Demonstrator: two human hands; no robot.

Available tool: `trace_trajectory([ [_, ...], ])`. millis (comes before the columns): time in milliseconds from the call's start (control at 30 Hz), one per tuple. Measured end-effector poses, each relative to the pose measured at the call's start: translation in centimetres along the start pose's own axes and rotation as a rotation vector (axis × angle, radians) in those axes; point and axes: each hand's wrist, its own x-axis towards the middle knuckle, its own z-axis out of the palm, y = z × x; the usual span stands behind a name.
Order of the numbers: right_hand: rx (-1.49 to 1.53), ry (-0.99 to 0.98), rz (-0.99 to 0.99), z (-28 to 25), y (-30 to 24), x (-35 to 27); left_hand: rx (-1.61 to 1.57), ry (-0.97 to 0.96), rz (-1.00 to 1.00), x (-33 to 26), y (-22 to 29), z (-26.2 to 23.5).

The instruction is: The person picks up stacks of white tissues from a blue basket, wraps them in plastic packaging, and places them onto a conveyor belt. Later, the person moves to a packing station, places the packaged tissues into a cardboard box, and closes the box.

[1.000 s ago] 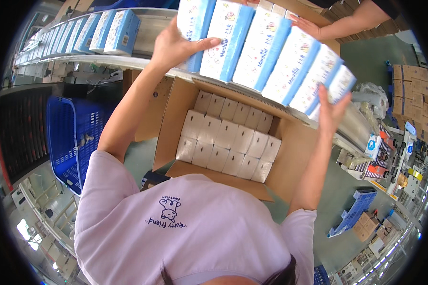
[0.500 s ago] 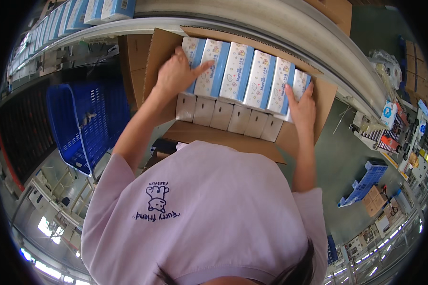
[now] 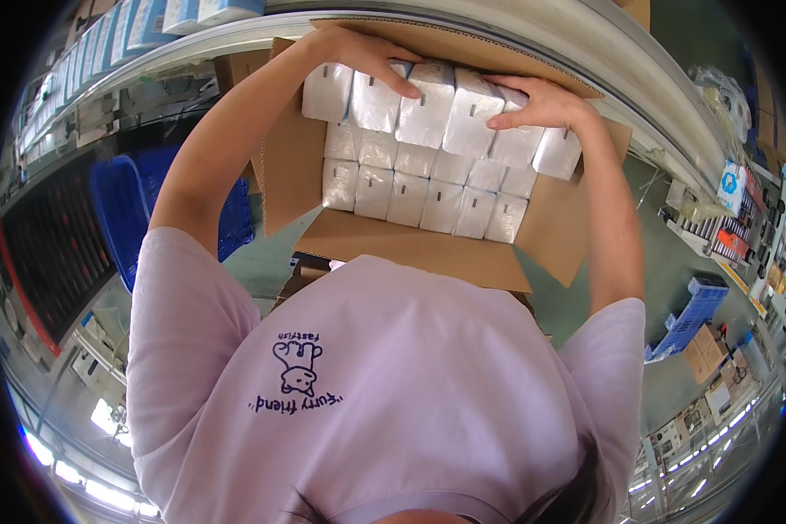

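A row of wrapped tissue packs [image 3: 425, 113] sits tipped in the open cardboard box [image 3: 410, 237], white ends facing me and a little blue showing behind. My left hand [image 3: 358, 54] grips the row's far edge at the left, thumb over the packs and fingers partly hidden behind. Toward the right end, my right hand [image 3: 543, 103] holds the same row, its thumb and fingers spread around the packs' top. Below the row, more white packs [image 3: 391, 194] stand in two layers inside the box.
Behind the box runs a pale metal conveyor rail [image 3: 620, 65], with more tissue packs [image 3: 148, 26] lined up at the far left. A blue plastic basket [image 3: 118, 205] stands left. On the right are a blue pallet [image 3: 694, 314] and small cartons [image 3: 706, 351].
The tissue row has tipped from its printed faces to its white ends and moved away from me. Both hands moved to its far edge, and the two layers beneath show more.
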Motion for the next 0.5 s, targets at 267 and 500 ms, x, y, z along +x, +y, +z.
trace_trajectory([
  [267,-0.411,0.711,0.401,5.4,-6.0,-4.9,0.231,0.660,-0.341,-4.3,3.7,6.6],
  [500,-0.148,0.656,0.304,7.6,-0.2,-0.3,-0.004,0.497,-0.201,-1.0,0.6,7.5],
])
